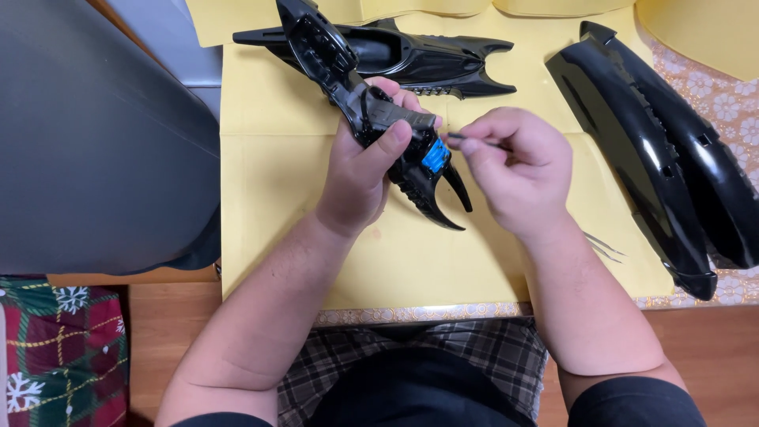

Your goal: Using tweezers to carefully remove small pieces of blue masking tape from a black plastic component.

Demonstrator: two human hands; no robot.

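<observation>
1. Shorts with a dark plaid pattern (348,372) lie nearest to you, at the table edge, and a plaid cloth with snowflakes (55,348) is low on your left.
2. Your left hand (364,170) is closed firmly around a black toy vehicle part (360,99); it is held above the yellow paper (269,182), tilted, with its pointed fins toward you and a small blue piece (436,156) at that end.
3. Your right hand (518,170) pinches a thin dark tool (474,142) between thumb and fingers; its tip is just beside the blue piece.
4. A long black shell (648,150) lies well apart on your right, partly on the flowered tablecloth (723,95).
5. Another black hull piece (427,55) rests on the paper behind your hands.
6. A big grey object (95,142) fills the far left side.
</observation>
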